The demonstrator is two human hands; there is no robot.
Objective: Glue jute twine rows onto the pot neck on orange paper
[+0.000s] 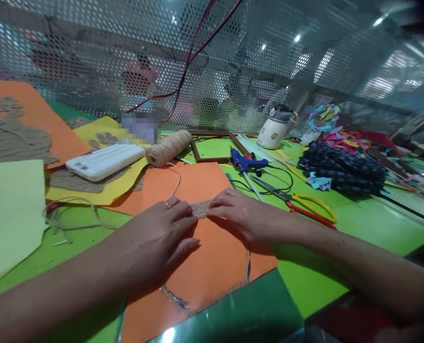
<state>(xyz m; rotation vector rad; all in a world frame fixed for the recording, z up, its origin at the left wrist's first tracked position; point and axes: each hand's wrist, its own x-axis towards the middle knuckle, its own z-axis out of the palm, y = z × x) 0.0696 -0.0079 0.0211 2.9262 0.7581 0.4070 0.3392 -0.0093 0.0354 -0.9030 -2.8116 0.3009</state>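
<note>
An orange paper sheet (212,257) lies on the green table in front of me, with jute twine laid along its edge in a curve. My left hand (161,236) rests on the sheet, fingers together and pressing on a small strip of wound jute twine (201,208). My right hand (238,212) meets it from the right, fingers flat and pressed on the same strip. A loose strand runs from the strip back to a jute twine spool (169,147).
A white power bank (104,162) lies on yellow paper at left. A blue glue gun (247,163), scissors with yellow and red handles (301,202), a wooden frame (212,145), a white bottle (276,127) and dark checked fabric (340,166) sit behind. Perforated metal mesh closes the back.
</note>
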